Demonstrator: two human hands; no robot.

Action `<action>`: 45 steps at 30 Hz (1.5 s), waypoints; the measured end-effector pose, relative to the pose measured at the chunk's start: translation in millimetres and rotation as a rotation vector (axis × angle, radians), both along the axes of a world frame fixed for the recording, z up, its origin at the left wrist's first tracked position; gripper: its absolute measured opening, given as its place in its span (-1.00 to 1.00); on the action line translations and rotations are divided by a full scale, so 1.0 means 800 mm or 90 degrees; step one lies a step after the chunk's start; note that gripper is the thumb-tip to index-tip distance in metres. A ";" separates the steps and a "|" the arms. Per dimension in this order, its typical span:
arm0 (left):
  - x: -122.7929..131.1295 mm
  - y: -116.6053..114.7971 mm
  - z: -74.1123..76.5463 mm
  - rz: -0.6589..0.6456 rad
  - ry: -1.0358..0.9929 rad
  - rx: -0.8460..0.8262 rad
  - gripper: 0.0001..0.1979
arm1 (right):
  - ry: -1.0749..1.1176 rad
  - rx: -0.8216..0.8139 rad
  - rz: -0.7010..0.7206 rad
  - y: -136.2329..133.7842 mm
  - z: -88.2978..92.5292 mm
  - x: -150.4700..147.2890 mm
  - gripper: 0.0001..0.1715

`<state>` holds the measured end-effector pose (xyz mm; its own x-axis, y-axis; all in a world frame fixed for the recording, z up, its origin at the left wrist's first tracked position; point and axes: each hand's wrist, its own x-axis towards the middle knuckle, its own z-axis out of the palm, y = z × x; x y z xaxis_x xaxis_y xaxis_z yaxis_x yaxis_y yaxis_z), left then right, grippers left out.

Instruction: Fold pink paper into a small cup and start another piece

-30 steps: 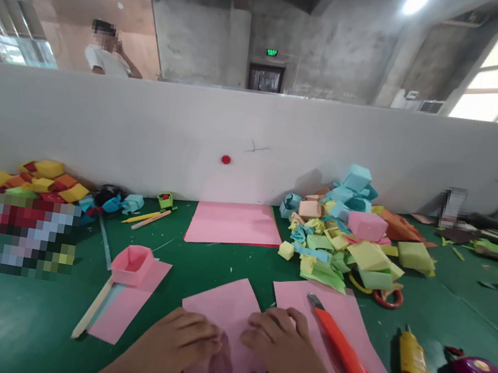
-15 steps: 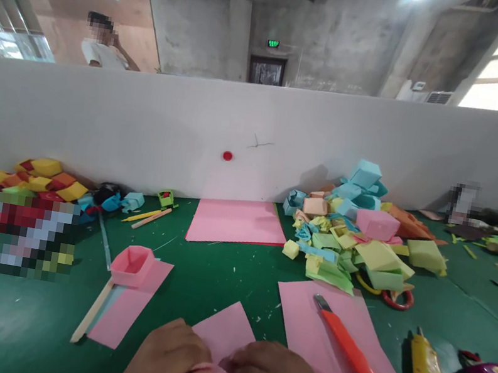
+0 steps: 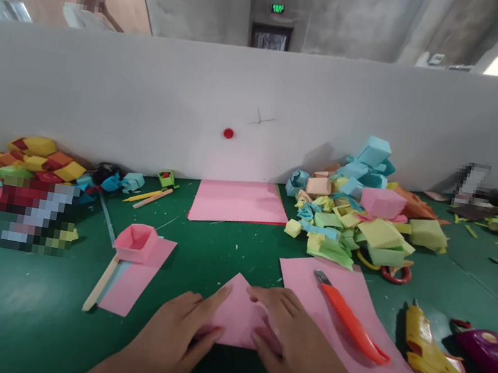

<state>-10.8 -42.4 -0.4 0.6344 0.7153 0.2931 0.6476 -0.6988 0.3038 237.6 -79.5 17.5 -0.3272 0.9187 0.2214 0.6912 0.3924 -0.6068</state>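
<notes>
A folded sheet of pink paper (image 3: 237,319) lies on the green table close in front of me, its top corner pointing away. My left hand (image 3: 179,334) rests at its left side, forefinger stretched along the upper left edge and thumb apart at the lower left corner. On the right side, my right hand (image 3: 289,333) has its fingers extended on the upper right edge, with the thumb spread near the lower right corner. Part of the paper's right side is hidden under that hand. Both hands press on the paper without gripping it.
An orange utility knife (image 3: 353,318) lies on pink sheets (image 3: 298,277) to the right, beside a yellow glue gun (image 3: 431,351). Left are a pink paper box (image 3: 135,242) and a wooden stick (image 3: 101,283). Paper shapes are piled (image 3: 379,234) by the white partition (image 3: 172,103).
My hands have gone from curled around the paper's near edge to stretched out along its two sides. The paper sits higher in view, and the camera has tilted down.
</notes>
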 end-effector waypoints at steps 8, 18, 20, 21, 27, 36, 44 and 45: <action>0.010 0.005 -0.001 0.036 -0.023 -0.053 -0.52 | -0.117 0.096 0.083 -0.012 0.000 -0.013 -0.69; 0.007 0.001 0.002 -0.032 0.066 -0.021 -0.65 | -0.123 0.004 0.058 -0.005 -0.014 -0.013 -0.56; 0.007 0.001 0.001 -0.048 0.081 -0.020 -0.63 | -0.118 0.008 0.057 -0.004 -0.016 -0.011 -0.49; 0.008 0.001 0.001 -0.053 0.083 -0.021 -0.64 | -0.119 0.008 0.058 -0.004 -0.017 -0.011 -0.47; 0.010 0.001 -0.004 -0.069 0.061 0.002 -0.65 | -0.162 -0.017 0.078 0.000 -0.014 -0.012 -0.39; 0.013 0.002 -0.003 -0.072 0.067 0.051 -0.68 | -0.153 -0.007 0.068 0.013 -0.012 -0.014 -0.37; 0.012 0.002 -0.009 -0.085 0.045 0.112 -0.66 | -0.167 -0.011 0.072 0.017 -0.014 -0.013 -0.33; 0.012 0.002 -0.011 -0.088 0.044 0.119 -0.65 | -0.169 -0.011 0.072 0.017 -0.015 -0.012 -0.32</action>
<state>-1.4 -40.9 -9.1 0.7456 0.5582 0.3641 0.5572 -0.8218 0.1190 227.6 -65.9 5.7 -0.4724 0.8759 0.0988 0.7793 0.4674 -0.4175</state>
